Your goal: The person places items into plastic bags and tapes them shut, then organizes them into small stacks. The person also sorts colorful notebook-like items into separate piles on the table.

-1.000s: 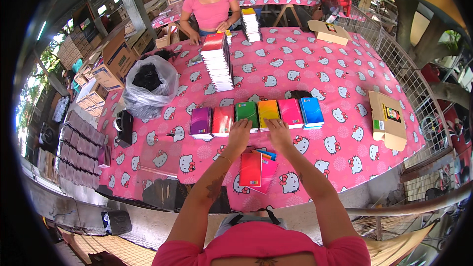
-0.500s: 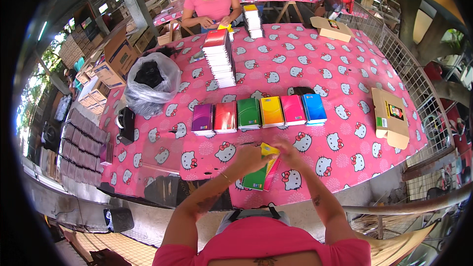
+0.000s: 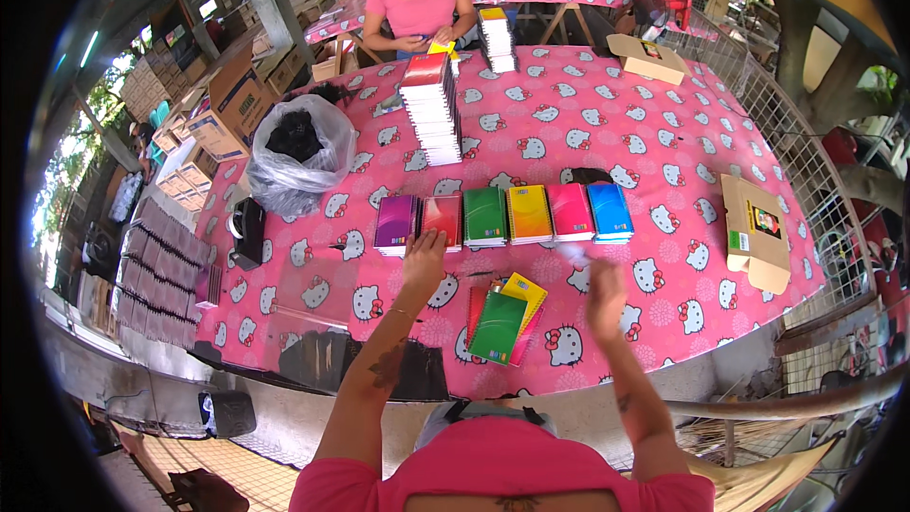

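Several stacks of spiral notebooks stand in a row: purple (image 3: 396,219), red (image 3: 444,213), green (image 3: 484,215), yellow (image 3: 529,212), pink (image 3: 569,209) and blue (image 3: 609,208). My left hand (image 3: 424,261) reaches to the red stack, its outstretched fingers resting on the lower part of the top cover. Nearer to me, a loose fan of notebooks lies on the table, a green notebook (image 3: 498,326) on top with yellow, pink and red ones showing beneath. To the right of this fan hovers my right hand (image 3: 605,299), smeared by motion; a pale blur shows by its fingertips.
A tall notebook stack (image 3: 434,118) stands beyond the row, near a co-worker (image 3: 417,5) across the table. A bag with black contents (image 3: 301,152) and a black tape dispenser (image 3: 248,232) sit left. An open cardboard box (image 3: 755,232) lies right on the pink tablecloth (image 3: 664,270).
Both hands have left the loose notebooks: the left moved up and left to the red stack, the right moved to the right. The loose notebooks now lie fanned out on the table.
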The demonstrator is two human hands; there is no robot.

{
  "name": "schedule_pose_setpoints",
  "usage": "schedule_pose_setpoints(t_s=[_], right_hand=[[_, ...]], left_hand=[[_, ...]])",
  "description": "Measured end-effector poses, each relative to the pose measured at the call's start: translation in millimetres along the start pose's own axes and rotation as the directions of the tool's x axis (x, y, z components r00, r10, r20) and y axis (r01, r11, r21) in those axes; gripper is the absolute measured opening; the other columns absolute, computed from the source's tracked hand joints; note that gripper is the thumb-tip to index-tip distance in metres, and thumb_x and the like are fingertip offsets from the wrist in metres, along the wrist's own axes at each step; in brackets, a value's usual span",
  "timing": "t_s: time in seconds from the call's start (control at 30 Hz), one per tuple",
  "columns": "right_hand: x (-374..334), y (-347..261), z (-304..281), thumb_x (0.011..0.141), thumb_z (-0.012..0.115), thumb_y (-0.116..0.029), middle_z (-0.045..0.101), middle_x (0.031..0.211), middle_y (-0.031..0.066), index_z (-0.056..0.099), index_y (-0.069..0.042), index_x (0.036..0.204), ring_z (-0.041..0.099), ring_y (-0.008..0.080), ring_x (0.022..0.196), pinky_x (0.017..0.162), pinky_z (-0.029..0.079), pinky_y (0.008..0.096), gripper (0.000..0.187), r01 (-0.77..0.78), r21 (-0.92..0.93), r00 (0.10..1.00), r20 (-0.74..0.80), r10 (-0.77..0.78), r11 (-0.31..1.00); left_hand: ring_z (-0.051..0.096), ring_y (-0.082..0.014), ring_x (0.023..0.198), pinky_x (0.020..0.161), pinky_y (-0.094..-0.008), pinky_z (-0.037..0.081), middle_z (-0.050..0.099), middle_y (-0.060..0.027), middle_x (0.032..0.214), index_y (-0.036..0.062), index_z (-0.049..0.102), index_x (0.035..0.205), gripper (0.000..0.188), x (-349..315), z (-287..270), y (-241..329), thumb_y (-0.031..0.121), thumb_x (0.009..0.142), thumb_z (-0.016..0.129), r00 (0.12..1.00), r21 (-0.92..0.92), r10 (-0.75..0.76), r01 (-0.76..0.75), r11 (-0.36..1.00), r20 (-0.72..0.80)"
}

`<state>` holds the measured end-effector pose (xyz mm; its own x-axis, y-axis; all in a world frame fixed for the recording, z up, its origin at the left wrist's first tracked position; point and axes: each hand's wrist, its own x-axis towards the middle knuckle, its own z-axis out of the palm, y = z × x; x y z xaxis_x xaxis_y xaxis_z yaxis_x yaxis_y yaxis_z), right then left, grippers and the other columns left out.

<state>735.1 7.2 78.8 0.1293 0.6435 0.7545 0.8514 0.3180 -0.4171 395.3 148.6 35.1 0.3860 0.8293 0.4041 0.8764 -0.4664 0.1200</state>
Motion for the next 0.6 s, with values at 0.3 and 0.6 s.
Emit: schedule_pose_setpoints(t_s=[0.3,0.6], right_hand=[[-82,-82,19,0.087,0.067,-0.008,0.061,0.112,0.0086,0.064,-0.010,0.120,0.060,0.0279,0.100,0.087,0.045,0.0431,0.033,-0.220,0.322,0.941,0.318,0.113,0.921],[-88,-80,31,0.092,0.060,-0.002,0.043,0.147,0.0149,0.020,0.001,0.154,0.045,0.0228,0.132,0.112,0.034,0.0352,0.074,-0.824,0.534,0.335,0.728,0.598,-0.188]], left_hand=[[0.052,-0.0314,0.129,0.112,-0.0464,0.038,0.055,-0.0161,0.137,0.0021,0.056,0.129,0.046,-64,-81,86,0.007,0.083,0.061,0.920,-0.291,0.377,-0.392,0.873,-0.107],[0.055,-0.0362,0.121,0.101,-0.0477,0.044,0.057,-0.0211,0.131,0.0001,0.052,0.134,0.050,-96,-51,108,0.031,0.095,0.060,0.952,-0.582,-0.233,0.306,0.753,0.199]])
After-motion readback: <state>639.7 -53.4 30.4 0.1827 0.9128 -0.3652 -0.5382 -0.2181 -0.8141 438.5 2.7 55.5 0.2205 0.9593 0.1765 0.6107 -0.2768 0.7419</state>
